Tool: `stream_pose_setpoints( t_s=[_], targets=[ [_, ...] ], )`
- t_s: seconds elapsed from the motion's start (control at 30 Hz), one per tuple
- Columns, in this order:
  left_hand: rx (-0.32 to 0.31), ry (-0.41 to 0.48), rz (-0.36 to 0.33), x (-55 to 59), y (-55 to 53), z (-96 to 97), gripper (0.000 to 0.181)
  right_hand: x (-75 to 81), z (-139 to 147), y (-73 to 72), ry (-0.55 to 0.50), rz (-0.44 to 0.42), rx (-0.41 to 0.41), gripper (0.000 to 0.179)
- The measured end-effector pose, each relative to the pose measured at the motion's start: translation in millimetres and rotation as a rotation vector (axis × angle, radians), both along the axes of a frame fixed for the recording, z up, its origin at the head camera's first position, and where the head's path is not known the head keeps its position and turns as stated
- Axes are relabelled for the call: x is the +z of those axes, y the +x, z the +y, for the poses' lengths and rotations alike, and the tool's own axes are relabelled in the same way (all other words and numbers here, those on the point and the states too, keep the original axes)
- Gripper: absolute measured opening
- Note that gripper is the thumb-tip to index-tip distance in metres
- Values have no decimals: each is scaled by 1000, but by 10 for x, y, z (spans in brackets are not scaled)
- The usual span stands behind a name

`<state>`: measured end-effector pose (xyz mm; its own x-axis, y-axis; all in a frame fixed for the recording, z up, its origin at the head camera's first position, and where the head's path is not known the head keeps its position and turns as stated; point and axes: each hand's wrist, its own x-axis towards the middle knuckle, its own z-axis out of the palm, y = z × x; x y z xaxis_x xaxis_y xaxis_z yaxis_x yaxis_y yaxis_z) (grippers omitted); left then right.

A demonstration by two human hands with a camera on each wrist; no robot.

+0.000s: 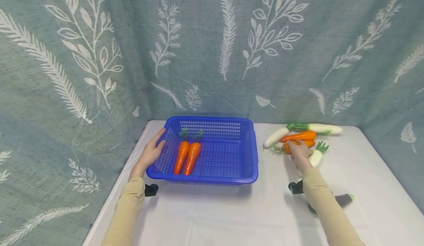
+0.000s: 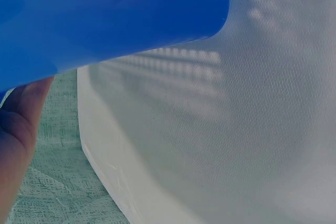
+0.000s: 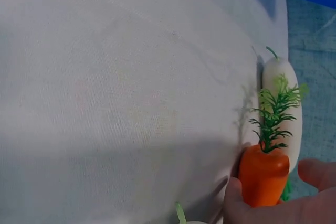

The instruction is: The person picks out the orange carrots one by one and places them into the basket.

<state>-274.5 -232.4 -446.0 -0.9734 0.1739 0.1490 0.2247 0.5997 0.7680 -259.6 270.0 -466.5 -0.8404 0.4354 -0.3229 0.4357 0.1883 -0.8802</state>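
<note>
A blue plastic basket stands left of centre on the table, with two orange carrots lying side by side at its left. Along the basket's left rim rests my left hand, its fingers extended; in the left wrist view, part of the hand shows beneath the basket's blue side. Over on the right, my right hand holds an orange carrot by its thick leafy end, thumb on one side and fingers on the other. Another carrot lies just behind it.
White radishes surround the right-hand carrots: one at the left, one behind, and a shorter one beside my right wrist. A dark eggplant lies partly hidden under my right forearm. A green leaf-patterned curtain hangs behind the table.
</note>
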Motion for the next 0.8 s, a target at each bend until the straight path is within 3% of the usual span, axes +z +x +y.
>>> stream_pose_setpoints(
  t_s=[0.17,0.43,0.8],
  targets=[
    [-5,4,6,-7,-13,9,48,14,-28,36,14,-7,15,68],
    [-8,17,-24,5,-13,11,49,47,-79,84,-126,8,-7,68],
    [-7,17,-13,-14,-9,-13,49,-3,-93,64,-107,7,-38,67]
  ],
)
